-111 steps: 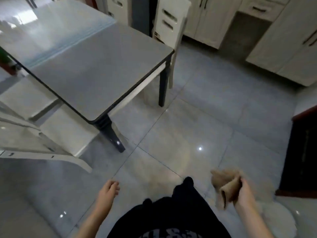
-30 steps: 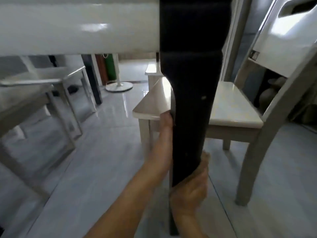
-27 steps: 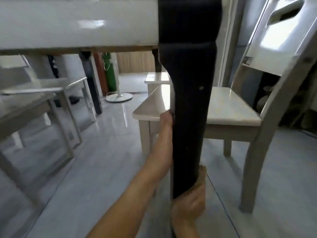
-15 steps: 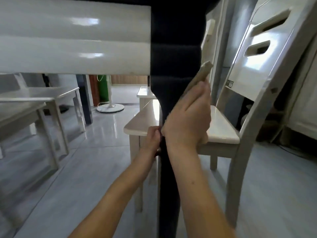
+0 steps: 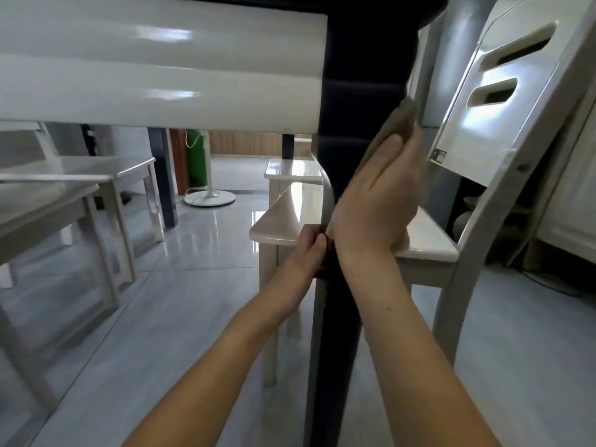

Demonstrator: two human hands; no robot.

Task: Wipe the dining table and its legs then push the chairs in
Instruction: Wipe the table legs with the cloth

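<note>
With straight fingers the right hand (image 5: pixel 377 201) presses a crumpled tan cloth (image 5: pixel 398 121) against the dark square table leg (image 5: pixel 364 85), while just below it the left hand (image 5: pixel 306 250) grips that leg.

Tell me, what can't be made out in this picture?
Head view only.
Tabletop: beyond the top edge; only the white apron shows.
Foot of the table leg: cut off by the bottom edge.
Cloth: mostly hidden under the right hand.
Fingers of the left hand: partly hidden behind the leg it grips.
</note>
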